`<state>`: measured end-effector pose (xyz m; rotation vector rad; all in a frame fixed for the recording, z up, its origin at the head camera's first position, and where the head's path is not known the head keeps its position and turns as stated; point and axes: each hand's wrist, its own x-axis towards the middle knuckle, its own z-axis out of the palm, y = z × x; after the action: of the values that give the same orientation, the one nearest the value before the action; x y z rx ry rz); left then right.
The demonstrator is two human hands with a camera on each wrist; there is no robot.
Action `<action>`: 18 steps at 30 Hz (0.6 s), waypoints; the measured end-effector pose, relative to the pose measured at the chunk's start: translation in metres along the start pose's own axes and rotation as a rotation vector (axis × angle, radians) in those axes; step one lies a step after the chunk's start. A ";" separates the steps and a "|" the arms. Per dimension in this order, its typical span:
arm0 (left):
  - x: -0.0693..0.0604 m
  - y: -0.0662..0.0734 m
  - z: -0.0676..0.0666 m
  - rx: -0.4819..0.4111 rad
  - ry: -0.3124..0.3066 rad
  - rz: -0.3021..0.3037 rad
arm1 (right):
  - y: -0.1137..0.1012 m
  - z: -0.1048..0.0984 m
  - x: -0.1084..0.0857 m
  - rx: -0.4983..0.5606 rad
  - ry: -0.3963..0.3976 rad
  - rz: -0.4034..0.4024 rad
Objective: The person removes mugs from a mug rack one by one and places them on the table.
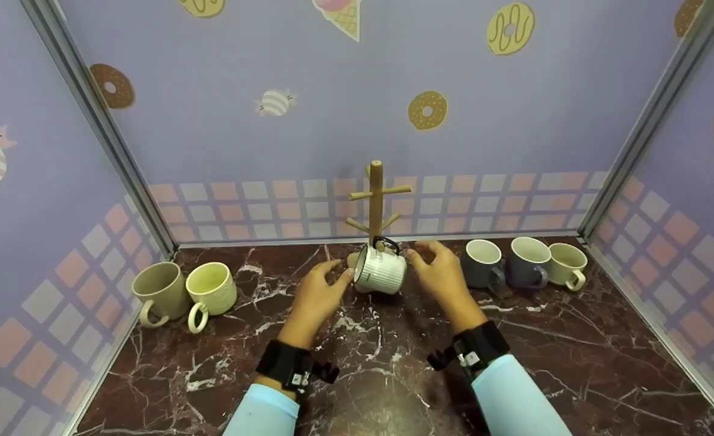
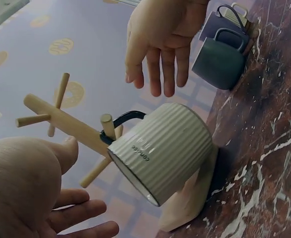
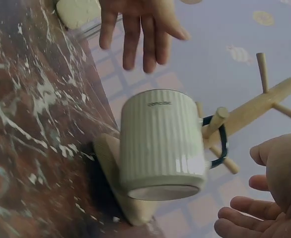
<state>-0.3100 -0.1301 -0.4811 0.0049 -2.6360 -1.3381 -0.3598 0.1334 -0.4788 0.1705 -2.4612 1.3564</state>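
A white ribbed mug (image 1: 382, 270) with a dark rim and dark handle (image 3: 224, 144) hangs tilted on a low peg of the wooden mug tree (image 1: 376, 209). The peg's end (image 2: 107, 119) pokes through the handle. My left hand (image 1: 319, 293) is just left of the mug, fingers loosely extended and holding nothing. On the other side, my right hand (image 1: 440, 272) stands apart from the mug with relaxed fingers, also holding nothing. Both wrist views show space between each palm and the mug. The tree's base (image 2: 187, 203) lies partly hidden behind the mug.
To the left stand a taupe mug (image 1: 161, 292) and a pale yellow mug (image 1: 212, 287). At the right, a dark green mug (image 1: 482, 266), a dark purple-blue mug (image 1: 527, 263) and a light green mug (image 1: 567, 266) stand in a row. Patterned panels border the marbled tabletop (image 1: 375, 375).
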 end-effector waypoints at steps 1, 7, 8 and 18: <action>0.003 0.000 0.003 -0.010 0.002 -0.006 | 0.002 0.003 -0.001 0.014 -0.009 0.011; 0.017 -0.002 0.020 -0.065 -0.011 -0.082 | 0.012 0.018 -0.008 0.123 -0.100 0.105; 0.018 -0.003 0.022 -0.077 -0.015 -0.094 | 0.014 0.021 -0.009 0.136 -0.114 0.118; 0.027 -0.026 0.044 -0.211 -0.077 -0.124 | 0.022 0.045 -0.020 0.236 -0.222 0.193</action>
<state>-0.3460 -0.1127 -0.5229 0.0912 -2.5788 -1.6838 -0.3568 0.1063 -0.5253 0.1482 -2.5422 1.8001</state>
